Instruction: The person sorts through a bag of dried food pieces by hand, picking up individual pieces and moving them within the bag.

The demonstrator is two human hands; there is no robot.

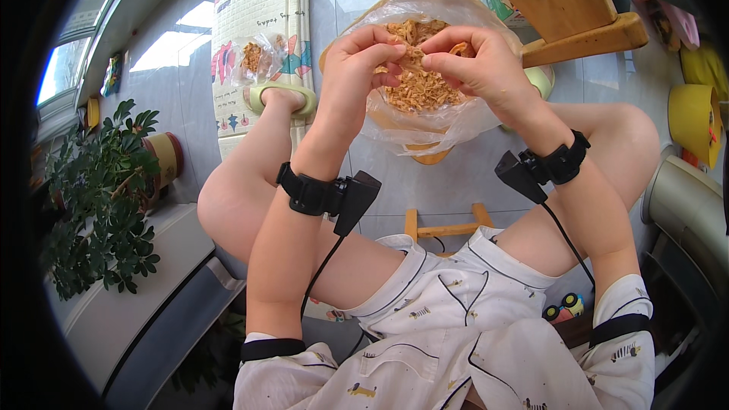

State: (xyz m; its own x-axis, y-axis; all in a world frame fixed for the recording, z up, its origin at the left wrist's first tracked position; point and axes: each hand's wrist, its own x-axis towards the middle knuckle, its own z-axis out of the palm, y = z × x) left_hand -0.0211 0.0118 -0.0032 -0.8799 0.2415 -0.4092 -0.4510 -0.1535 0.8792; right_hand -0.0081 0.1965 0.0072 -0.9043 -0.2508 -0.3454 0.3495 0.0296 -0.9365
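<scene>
In the head view, the left hand (355, 64) and right hand (487, 68) face each other above an open plastic bag (456, 127), thumbs and fingers pinching a small orange-brown piece (414, 55) between them. The bag, thin, crinkled and translucent, rests on a smooth wooden seat (433, 158). The work looks partway along: short, dry-looking shreds (421, 96) lie nearest the person, apparently done, while curled, coarser pieces (416, 30) behind seem left to handle. A smaller clear bag (262, 59) of similar bits lies on the padded mat (258, 11).
</scene>
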